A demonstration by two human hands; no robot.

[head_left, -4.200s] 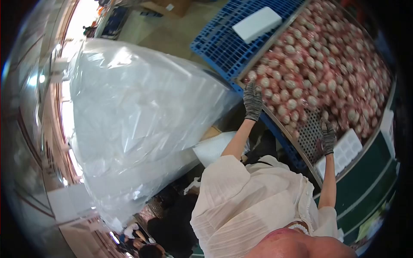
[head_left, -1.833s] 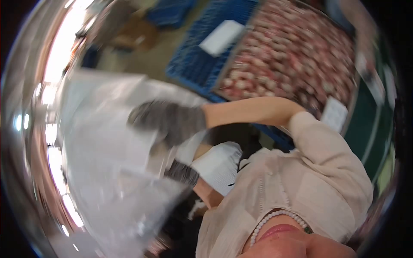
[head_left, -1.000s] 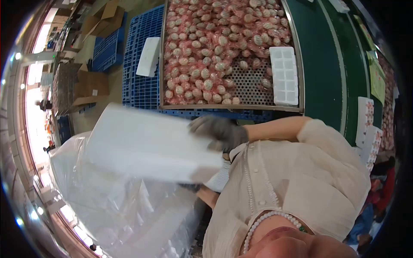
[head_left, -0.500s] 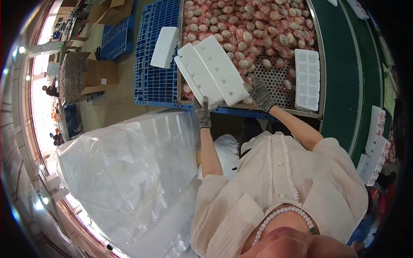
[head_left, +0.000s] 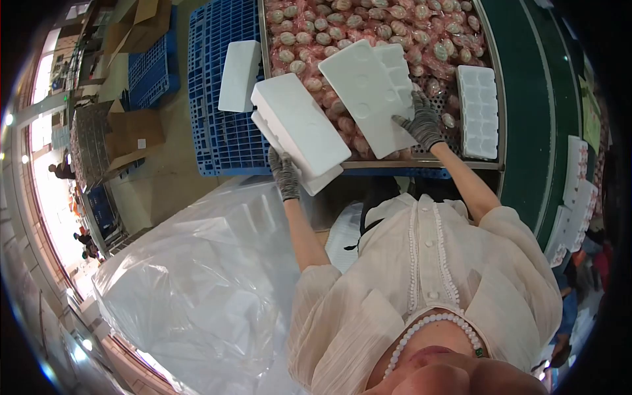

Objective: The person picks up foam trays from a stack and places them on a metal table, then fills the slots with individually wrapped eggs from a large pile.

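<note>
At the rimmed table (head_left: 471,164) beside a pallet (head_left: 214,141), left grip (head_left: 284,172), right grip (head_left: 424,124) snug around foam trays (head_left: 303,122)

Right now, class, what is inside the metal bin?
Wrapped balls fill most; a celled tray lies at right. Some perforated floor shows; the rest hides under balls, tray and held foam.

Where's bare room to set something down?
Bare: blue plastic lattice pallet below the white foam block, left of the metal tray; green surface between that tray and white trays far right. Crowded: the metal tray, with pale balls in pink film; left hand and right hand hold white foam pieces over it.
</note>
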